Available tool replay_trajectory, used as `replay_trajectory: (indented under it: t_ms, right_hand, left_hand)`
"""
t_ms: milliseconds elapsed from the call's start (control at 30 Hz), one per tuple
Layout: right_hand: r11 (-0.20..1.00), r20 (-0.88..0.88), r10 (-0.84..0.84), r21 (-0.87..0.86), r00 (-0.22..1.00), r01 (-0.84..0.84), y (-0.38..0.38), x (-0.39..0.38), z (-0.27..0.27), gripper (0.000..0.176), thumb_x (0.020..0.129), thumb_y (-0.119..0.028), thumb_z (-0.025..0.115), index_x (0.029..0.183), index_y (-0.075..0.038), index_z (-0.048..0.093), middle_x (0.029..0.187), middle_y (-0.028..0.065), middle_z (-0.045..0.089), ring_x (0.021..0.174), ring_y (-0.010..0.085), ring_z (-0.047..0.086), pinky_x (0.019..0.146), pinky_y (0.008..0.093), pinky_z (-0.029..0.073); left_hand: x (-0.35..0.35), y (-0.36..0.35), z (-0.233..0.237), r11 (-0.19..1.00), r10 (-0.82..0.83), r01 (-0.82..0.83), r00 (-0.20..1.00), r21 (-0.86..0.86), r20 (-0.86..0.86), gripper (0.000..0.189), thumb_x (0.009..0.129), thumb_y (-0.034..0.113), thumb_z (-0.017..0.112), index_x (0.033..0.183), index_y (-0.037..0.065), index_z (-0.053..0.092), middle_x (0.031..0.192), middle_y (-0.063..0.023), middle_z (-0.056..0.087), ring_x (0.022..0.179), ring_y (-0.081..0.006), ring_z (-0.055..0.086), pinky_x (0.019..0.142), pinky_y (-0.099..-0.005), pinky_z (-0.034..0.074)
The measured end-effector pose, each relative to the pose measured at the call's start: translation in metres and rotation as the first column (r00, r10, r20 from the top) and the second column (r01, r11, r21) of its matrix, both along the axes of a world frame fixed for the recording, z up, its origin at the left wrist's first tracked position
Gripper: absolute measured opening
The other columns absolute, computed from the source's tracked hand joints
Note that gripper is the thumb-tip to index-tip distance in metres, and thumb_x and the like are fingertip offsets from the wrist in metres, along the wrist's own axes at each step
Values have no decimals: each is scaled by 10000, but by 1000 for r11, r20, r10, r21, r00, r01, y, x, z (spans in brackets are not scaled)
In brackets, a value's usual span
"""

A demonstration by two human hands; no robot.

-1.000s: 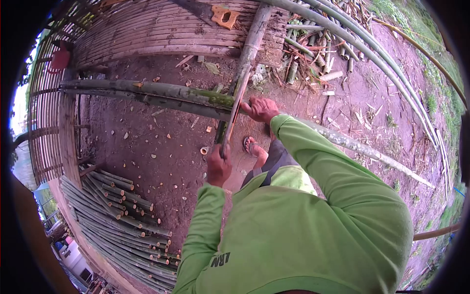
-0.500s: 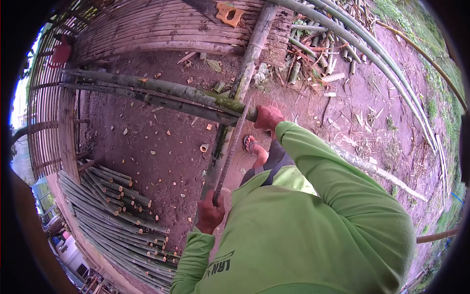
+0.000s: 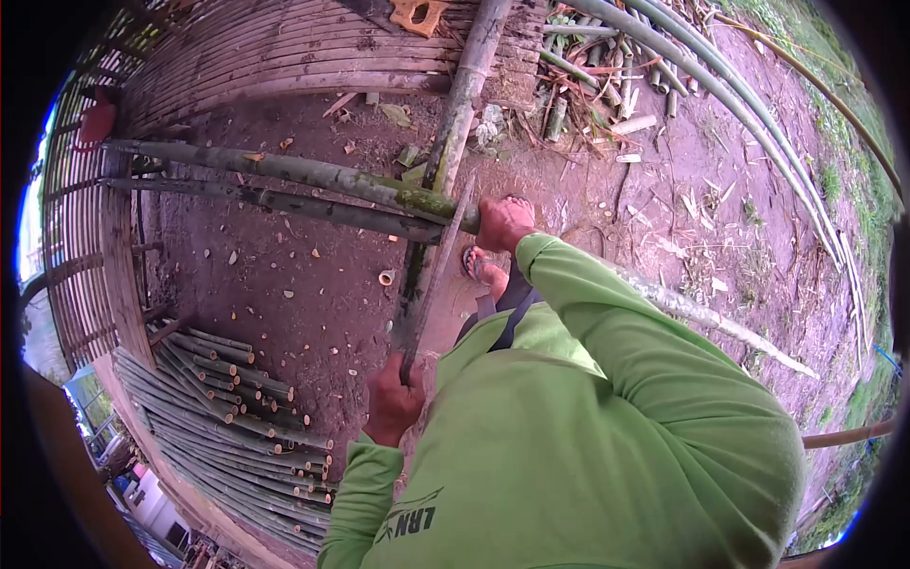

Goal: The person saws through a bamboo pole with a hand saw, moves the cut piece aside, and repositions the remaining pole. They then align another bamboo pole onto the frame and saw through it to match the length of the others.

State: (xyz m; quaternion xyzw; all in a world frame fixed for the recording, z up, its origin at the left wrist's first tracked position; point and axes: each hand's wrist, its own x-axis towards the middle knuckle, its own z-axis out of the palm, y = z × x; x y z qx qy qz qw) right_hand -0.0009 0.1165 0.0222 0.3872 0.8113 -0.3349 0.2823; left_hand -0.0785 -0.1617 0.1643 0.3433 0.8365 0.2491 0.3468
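My left hand (image 3: 394, 402) is closed around the near end of a handsaw (image 3: 439, 261), whose long narrow blade appears almost edge-on. The blade crosses a greenish bamboo pole (image 3: 327, 174) close to its right end. Just beyond the blade, my right hand (image 3: 506, 224) grips that end. The pole rests on a thick slanting bamboo crosspiece (image 3: 463, 95). A second, darker pole (image 3: 303, 206) lies alongside it on the nearer side. My left fingers hide the saw's handle.
Cut bamboo poles (image 3: 223, 431) are stacked at lower left. Another saw with an orange-brown handle (image 3: 417, 15) lies on a slatted bamboo platform (image 3: 284, 57). Offcuts (image 3: 633, 124) litter the ground at upper right, beneath long curved poles (image 3: 739, 109). A pale pole (image 3: 706, 318) lies right.
The view has shifted, so the poles and platform appear farther left and slightly higher. My left hand with the saw also appears a little up and left. Both grips stay the same.
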Motion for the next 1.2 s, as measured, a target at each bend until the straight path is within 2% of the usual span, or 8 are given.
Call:
replay_trajectory:
  t_ms: [100, 367, 567, 767, 867, 967, 1100, 1200]
  right_hand:
    - [999, -6, 14, 31, 1000, -14, -10, 3, -15, 385, 705, -171, 655, 1059, -28, 606, 1023, 225, 668, 967, 361, 661, 849, 433, 530]
    - [999, -3, -18, -27, 1000, 18, -9, 3, -29, 357, 694, -173, 660, 1018, -24, 639, 992, 215, 676, 959, 350, 665, 840, 425, 534]
    - [1000, 2, 17, -20, 1000, -17, -10, 1, -21, 367, 663, -187, 698, 991, -25, 669, 987, 217, 679, 958, 341, 668, 833, 417, 539]
    - [997, 26, -23, -74, 999, 25, -9, 1, -29, 438, 668, -280, 695, 1044, -63, 637, 1004, 207, 673, 971, 345, 654, 870, 421, 503]
    - [1000, -5, 8, 13, 1000, -7, -15, 5, -44, 416, 687, -270, 681, 1038, -52, 633, 1016, 210, 672, 962, 345, 660, 843, 414, 516]
    - [999, 20, -15, -39, 1000, 16, -8, -4, -26, 398, 683, -241, 682, 1021, -34, 652, 1022, 204, 676, 981, 339, 661, 867, 417, 518]
    - [1000, -25, -25, 8, 999, 25, -23, 5, -36, 351, 683, -225, 685, 986, -46, 677, 1032, 194, 677, 1003, 325, 657, 867, 424, 527]
    - [999, -27, -17, -51, 999, 16, -18, 8, -41, 340, 687, -221, 683, 984, -56, 679, 1020, 195, 679, 992, 330, 661, 853, 425, 533]
  left_hand:
    - [-11, 89, -91, 990, -60, 71, 994, 119, -97, 143, 910, 163, 554, 863, 28, 546, 620, -231, 561, 642, -446, 602, 525, -508, 438]
    - [-5, 10, 15, 999, 3, -2, 1000, -55, 24, 150, 879, 160, 580, 836, 23, 535, 590, -231, 526, 598, -431, 601, 505, -493, 437]
    - [-7, 106, -87, 976, -5, 22, 997, 216, -82, 236, 934, 230, 547, 825, 21, 556, 624, -206, 552, 599, -391, 595, 541, -447, 435]
    - [-1, 8, 25, 998, 21, -21, 1000, -66, -12, 152, 904, 168, 563, 868, 20, 568, 614, -216, 521, 584, -392, 603, 520, -430, 437]
    - [-7, 33, 0, 1000, -3, 3, 1000, 22, 9, 174, 909, 178, 560, 839, 19, 555, 616, -220, 525, 587, -400, 597, 517, -441, 430]
    - [-16, 106, -100, 990, -31, 47, 992, 131, -126, 274, 939, 244, 539, 794, 11, 533, 655, -243, 558, 640, -442, 585, 538, -481, 428]
    - [-10, 104, -92, 987, -73, 80, 995, 138, -61, 274, 949, 244, 527, 819, 3, 542, 665, -251, 557, 664, -452, 584, 556, -483, 430]
    - [-10, 48, 3, 997, -43, 43, 999, -64, -2, 185, 904, 208, 567, 880, 27, 540, 651, -240, 576, 659, -471, 591, 541, -524, 456]
